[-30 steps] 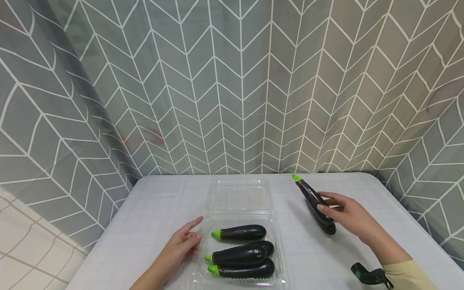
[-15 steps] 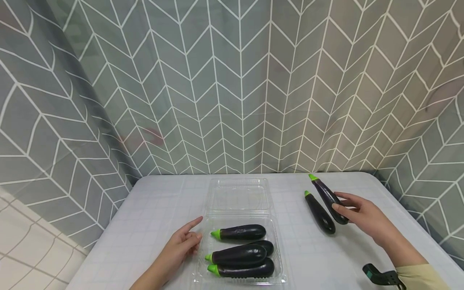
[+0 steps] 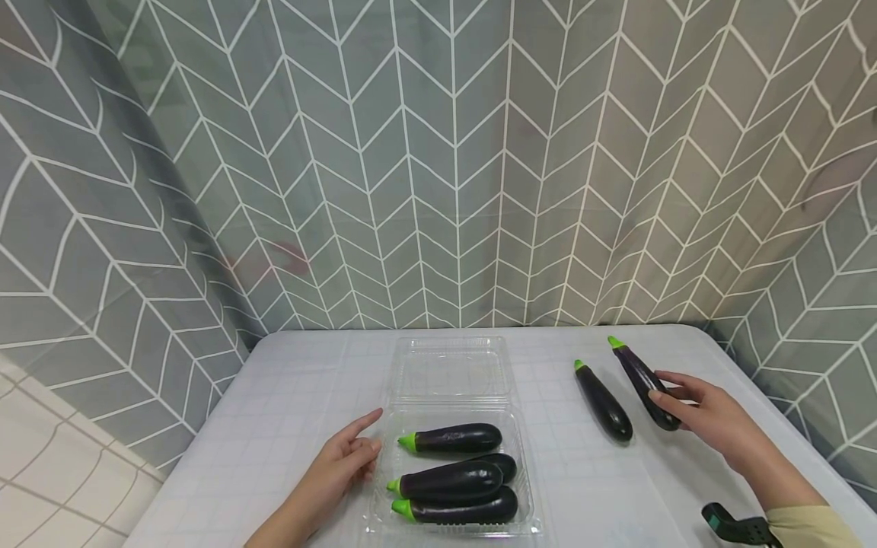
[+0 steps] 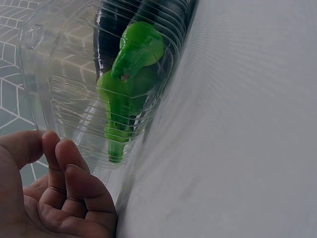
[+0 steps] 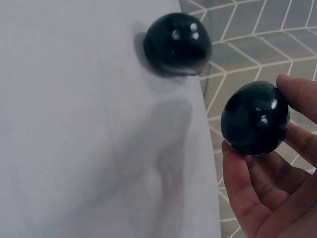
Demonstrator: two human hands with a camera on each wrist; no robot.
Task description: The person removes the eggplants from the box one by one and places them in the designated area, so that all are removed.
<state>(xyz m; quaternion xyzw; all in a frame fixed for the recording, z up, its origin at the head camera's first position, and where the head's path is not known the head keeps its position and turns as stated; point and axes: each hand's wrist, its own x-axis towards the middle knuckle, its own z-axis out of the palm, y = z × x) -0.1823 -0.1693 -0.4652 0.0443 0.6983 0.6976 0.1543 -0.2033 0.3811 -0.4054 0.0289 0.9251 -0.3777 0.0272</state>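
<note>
On the right side of the table, my right hand (image 3: 709, 411) grips an eggplant (image 3: 640, 378) by its thick end, thumb on one side and fingers on the other. The right wrist view shows the round end of that eggplant (image 5: 255, 118) raised off the cloth. A second eggplant (image 3: 603, 402) lies just left of it. My left hand (image 3: 340, 460) is at the left side of a clear plastic clamshell container (image 3: 526, 472), with loosely bent fingertips by its rim (image 4: 30, 99). Inside the container lie several eggplants (image 3: 452, 481), green stems pointing left; two overlap.
The container's clear lid (image 3: 452, 369) lies folded back toward the far edge. A white cloth covers the table (image 3: 301, 380). Patterned curtains (image 3: 438, 190) stand behind and at both sides. A black strapped device (image 3: 736, 527) is on the right wrist.
My right hand has carried its eggplant to the right, away from the other one, which was partly hidden beneath it and now shows whole. The left hand has stayed in place.
</note>
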